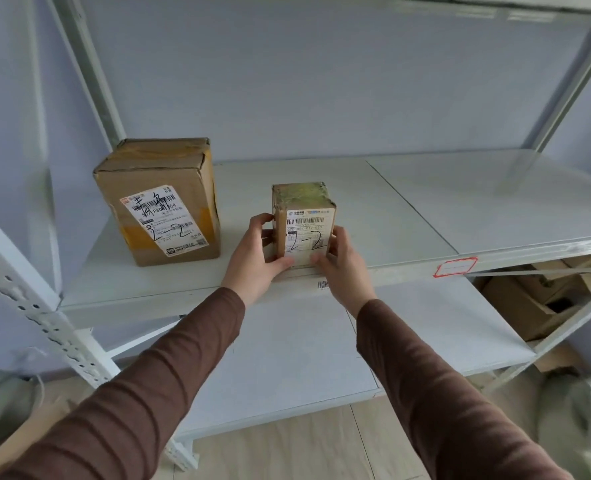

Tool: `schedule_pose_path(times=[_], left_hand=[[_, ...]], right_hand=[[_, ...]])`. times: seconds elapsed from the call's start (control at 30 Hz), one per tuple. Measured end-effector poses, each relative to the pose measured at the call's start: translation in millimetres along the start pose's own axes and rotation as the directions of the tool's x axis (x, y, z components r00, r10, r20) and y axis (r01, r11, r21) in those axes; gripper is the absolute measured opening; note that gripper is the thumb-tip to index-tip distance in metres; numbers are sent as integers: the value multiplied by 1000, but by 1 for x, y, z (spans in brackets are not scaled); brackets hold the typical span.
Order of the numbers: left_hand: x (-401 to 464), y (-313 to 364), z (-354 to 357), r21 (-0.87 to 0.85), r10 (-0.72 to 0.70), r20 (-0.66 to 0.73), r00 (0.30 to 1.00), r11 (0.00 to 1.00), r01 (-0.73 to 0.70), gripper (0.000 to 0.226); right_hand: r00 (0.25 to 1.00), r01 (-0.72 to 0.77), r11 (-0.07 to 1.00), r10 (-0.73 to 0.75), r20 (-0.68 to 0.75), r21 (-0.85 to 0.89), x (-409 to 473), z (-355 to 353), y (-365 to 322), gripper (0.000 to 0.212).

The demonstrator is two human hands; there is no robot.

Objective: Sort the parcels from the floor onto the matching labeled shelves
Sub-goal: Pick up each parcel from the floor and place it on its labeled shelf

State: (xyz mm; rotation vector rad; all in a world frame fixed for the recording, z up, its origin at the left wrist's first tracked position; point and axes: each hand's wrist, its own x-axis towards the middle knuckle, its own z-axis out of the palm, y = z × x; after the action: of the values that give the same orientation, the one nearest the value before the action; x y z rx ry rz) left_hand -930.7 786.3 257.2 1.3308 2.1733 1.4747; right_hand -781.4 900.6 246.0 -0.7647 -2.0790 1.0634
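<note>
Small parcel (304,225): brown carton standing upright on the middle shelf (408,209), near its front edge; long axis vertical; labelled face turned toward the camera, handwritten "2-2" reading upright; taped top end facing up.
Left hand (256,259): holds the small parcel's left side, fingers curled round its left edge, thumb at the lower front.
Right hand (339,268): holds the small parcel's right side, thumb at the lower front, fingers wrapped behind the right edge.
Large parcel (162,202): taller brown carton on the same shelf, to the left and further back, apart from the small one; long axis vertical; label faces front, tilted slightly, also marked "2-2".
Shelf tag (455,267): red-bordered label on the shelf's front edge, to the right; text unreadable.
Lower shelf (287,358): white board below.
Cardboard boxes (529,303): heaped at lower right behind the rack.
Sleeves (148,393): brown, both arms.
</note>
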Motion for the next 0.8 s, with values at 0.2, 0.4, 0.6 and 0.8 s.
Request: schedule_pose_path(times=[0.2,0.4,0.6,0.8], left_hand=[[8,-5,-2,32,0,6,1000,1000,0,85],[7,-10,-3,60,-1,-6,1000,998,1,92],[20,-7,2,41,-10,1,1000,999,10,84],[40,-7,0,61,-48,15,999,997,47,83]], right_hand=[[1000,-3,1000,3,-4,5,8,2,6,45],[1000,-12,998,11,-10,-62,15,-3,5,65],[999,-26,998,28,33,-62,30,-2,-2,50],[996,-69,994,73,42,-86,53,5,-5,51]])
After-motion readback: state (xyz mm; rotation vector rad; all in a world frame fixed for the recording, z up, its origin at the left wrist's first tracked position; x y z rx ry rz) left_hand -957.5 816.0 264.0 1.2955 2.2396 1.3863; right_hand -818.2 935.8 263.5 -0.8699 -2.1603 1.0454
